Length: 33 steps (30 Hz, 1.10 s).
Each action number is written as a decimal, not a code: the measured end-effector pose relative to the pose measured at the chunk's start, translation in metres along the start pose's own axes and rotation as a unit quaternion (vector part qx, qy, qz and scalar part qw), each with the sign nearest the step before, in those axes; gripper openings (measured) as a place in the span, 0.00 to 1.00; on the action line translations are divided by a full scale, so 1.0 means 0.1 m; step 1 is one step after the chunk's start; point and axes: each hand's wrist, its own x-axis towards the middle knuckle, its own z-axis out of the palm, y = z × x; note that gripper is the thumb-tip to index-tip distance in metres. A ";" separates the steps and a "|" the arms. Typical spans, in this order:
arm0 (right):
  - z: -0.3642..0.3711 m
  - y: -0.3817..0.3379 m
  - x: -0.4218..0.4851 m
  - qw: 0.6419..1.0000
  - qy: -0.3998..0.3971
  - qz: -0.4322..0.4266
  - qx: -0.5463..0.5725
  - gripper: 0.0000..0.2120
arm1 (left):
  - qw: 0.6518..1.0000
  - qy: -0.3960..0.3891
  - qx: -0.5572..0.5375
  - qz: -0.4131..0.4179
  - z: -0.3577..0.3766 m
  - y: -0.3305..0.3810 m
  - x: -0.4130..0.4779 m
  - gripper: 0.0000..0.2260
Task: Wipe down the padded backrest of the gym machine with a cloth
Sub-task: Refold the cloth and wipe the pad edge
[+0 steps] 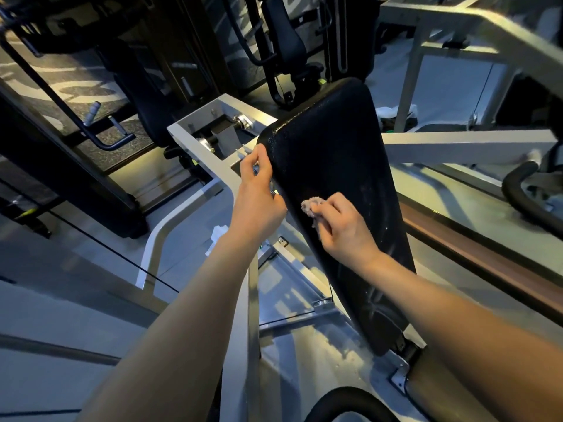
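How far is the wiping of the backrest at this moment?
Done: perhaps the lower backrest, which shows faint smear marks. In hand: the right hand presses the cloth on the middle, and the left hand grips the left edge. Left: the upper part, speckled with small spots.

**Black pad, pale cloth, white steel**

The backrest (329, 166) is black. Its upper half is peppered with fine pale specks, and there are faint whitish smears lower down. The cloth (309, 205) on it is a washed-out pinkish grey. Round it the frame (195, 205) is white to light grey. At eleven o'clock the floor (85, 89) is dark charcoal with broad pale swirls. At twelve the far machine (286, 41) is all black, with one small yellow-green knob (322, 82) beneath. A brown rail (475, 257) runs at four o'clock. At eight o'clock from the pad lies a white rag (217, 234).
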 end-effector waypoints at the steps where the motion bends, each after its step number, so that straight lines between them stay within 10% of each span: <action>1: -0.07 -0.03 0.13 1.000 0.011 0.002 0.007 0.13 | 1.000 -0.003 -0.003 0.000 -0.01 0.00 -0.01 0.39; 6: -0.22 -0.32 1.12 0.993 0.112 -0.019 0.033 0.14 | 1.000 -0.025 -0.002 -0.011 -0.09 -0.02 -0.02 0.41; 15: -0.02 -0.14 0.15 0.998 -0.005 -0.043 -0.039 0.12 | 0.999 -0.050 -0.013 0.017 -0.11 -0.22 0.09 0.46; 25: -0.01 -0.48 0.94 0.995 0.089 -0.015 -0.046 0.11 | 0.998 -0.053 -0.034 0.023 -0.16 -0.30 0.10 0.43; 33: -0.02 -0.07 -0.26 0.994 -0.089 0.031 -0.058 0.15 | 0.998 -0.061 -0.027 0.009 -0.15 -0.15 0.05 0.41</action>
